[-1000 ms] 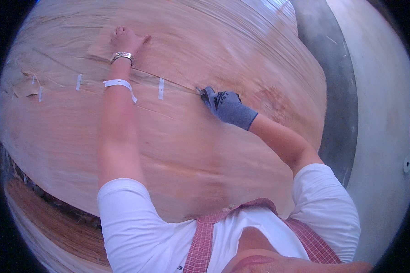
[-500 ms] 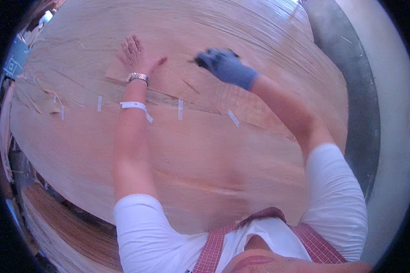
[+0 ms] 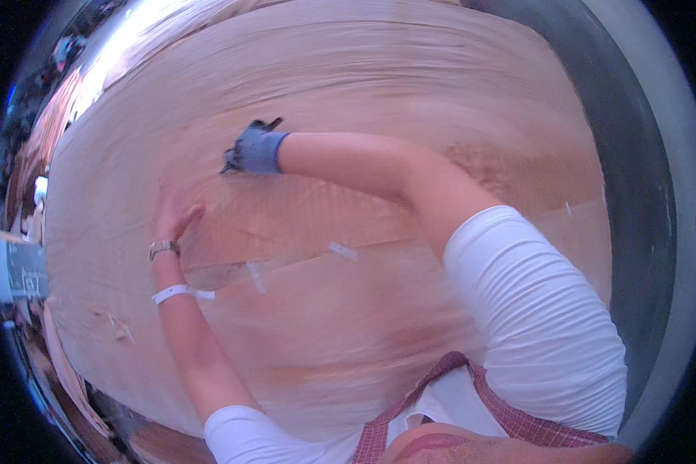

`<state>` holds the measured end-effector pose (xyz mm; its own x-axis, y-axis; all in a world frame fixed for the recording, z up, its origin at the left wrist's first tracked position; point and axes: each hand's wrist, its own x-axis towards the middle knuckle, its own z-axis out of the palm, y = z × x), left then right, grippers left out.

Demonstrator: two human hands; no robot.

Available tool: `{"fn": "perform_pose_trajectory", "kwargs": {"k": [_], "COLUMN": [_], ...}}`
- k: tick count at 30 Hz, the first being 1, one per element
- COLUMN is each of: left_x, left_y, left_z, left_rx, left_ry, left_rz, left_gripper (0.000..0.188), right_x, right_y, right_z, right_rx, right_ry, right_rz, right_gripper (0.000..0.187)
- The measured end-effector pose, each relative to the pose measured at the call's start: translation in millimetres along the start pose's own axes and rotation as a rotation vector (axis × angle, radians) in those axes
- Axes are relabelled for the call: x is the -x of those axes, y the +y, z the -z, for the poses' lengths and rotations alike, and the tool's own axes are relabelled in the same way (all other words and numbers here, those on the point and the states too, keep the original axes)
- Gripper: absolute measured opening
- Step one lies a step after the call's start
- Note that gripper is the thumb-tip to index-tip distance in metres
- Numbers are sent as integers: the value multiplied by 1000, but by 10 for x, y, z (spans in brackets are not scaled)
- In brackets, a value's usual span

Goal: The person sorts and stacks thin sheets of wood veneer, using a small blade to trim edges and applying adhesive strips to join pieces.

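Observation:
A broad sheet of thin wood, like veneer (image 3: 348, 309), spreads under both arms. My left hand (image 3: 174, 213), bare, with a metal watch and a white band on the wrist, lies on it with fingers stretched and thumb apart; motion smears the fingertips. My right hand (image 3: 255, 148), in a blue-grey glove with dark fingers, is closed a little above and right of it. A thin dark tip pokes from the glove's lower left, but I cannot make out what it holds. Below the hands, white tape strips (image 3: 342, 251) cross a seam between overlapping wood pieces.
A dark grey strip (image 3: 634, 155) runs along the sheet's right edge, with pale floor (image 3: 684, 124) beyond. At the left edge stands a grey box (image 3: 25, 271). Brown sheets of wood (image 3: 166, 445) lie at the lower left. A small torn spot (image 3: 118, 329) shows in the sheet.
The view has turned and shifted. My right hand has swept left across the wood and is now close to my left hand, which remains spread on the sheet.

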<state>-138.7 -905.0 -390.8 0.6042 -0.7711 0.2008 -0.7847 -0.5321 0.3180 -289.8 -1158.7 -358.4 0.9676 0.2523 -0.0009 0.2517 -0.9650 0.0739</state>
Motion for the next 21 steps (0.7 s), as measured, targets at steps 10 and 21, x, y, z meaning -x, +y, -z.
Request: {"fn": "perform_pose_trajectory", "kwargs": {"k": [10, 21], "left_x": [-767, -1215], "left_y": [2526, 3400], "left_z": [-829, -697], "left_rx": [-313, -478], "left_ry": [-177, -427], "left_rz": [-76, 85], "left_gripper": [54, 44], "right_x": [3302, 3576], "right_y": [1432, 1717], "right_z": [-25, 283], "right_rx": [-108, -53], "right_ry": [-170, -182], "right_rz": [-583, -600], "right_gripper": [33, 25]}}
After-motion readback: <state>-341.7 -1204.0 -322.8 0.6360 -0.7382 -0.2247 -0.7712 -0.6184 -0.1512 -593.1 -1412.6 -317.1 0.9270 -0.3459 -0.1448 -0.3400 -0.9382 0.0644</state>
